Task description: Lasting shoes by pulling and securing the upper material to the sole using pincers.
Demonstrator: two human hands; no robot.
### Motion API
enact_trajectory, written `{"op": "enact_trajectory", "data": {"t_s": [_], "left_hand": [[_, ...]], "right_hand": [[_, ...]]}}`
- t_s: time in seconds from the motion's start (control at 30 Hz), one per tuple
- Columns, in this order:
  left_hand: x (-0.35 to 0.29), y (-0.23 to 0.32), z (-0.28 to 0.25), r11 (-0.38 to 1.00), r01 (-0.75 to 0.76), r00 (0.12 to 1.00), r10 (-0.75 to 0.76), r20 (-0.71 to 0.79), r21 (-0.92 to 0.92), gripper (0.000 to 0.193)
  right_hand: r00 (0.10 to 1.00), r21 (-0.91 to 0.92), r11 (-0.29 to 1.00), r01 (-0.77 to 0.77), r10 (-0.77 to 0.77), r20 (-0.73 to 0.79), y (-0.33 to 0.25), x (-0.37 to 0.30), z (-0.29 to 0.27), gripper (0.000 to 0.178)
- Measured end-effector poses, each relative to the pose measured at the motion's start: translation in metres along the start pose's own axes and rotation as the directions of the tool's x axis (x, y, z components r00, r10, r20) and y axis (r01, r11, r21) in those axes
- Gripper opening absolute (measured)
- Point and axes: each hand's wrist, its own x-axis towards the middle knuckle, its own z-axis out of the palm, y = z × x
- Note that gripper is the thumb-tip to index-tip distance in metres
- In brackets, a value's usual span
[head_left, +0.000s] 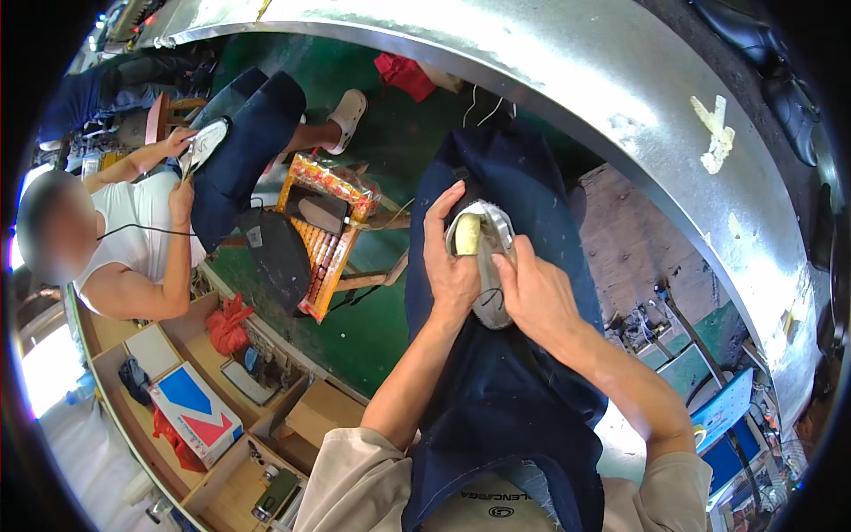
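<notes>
A grey shoe upper [490, 306] rests over my lap on a dark blue apron [505, 390], its narrow end toward me. A yellow-green form [467, 234], which looks like a shoe last, shows in its opening, ringed by a whitish edge. My left hand [449, 277] wraps the shoe's left side, fingers stretched up along it. On the right side my right hand [539, 288] is closed at the shoe's edge, its fingertips pressed on the upper. Whether a small tool sits in those fingers is hidden. A thin dark cord lies across the narrow end.
At the left a seated co-worker [146, 213] holds a white-soled shoe [207, 144]. Between us stands a small wooden stool [324, 266] with dark pieces on it. A wooden tray [199, 496] with a box [197, 415] lies lower left. A broad metal-edged bench [638, 80] curves along the far and right sides.
</notes>
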Motion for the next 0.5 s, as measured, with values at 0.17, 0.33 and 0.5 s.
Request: {"op": "enact_trajectory", "data": {"t_s": [0.17,0.33,0.5], "left_hand": [[0.004,0.001,-0.024,0.9,0.281,0.952,-0.218,0.214,-0.333,0.048],[0.029,0.019,-0.015,0.848,0.412,0.906,-0.342,0.248,-0.333,0.034],[0.021,0.006,-0.022,0.975,0.169,0.962,-0.131,0.238,-0.145,0.043]], "right_hand": [[0.997,0.042,0.999,-0.023,0.019,0.08,-0.011,-0.003,-0.008,0.025],[0.998,-0.053,0.998,0.02,-0.016,0.063,-0.016,-0.007,-0.011,0.021],[0.998,0.066,0.996,0.068,-0.067,-0.014,-0.025,-0.018,-0.03,0.021]]}}
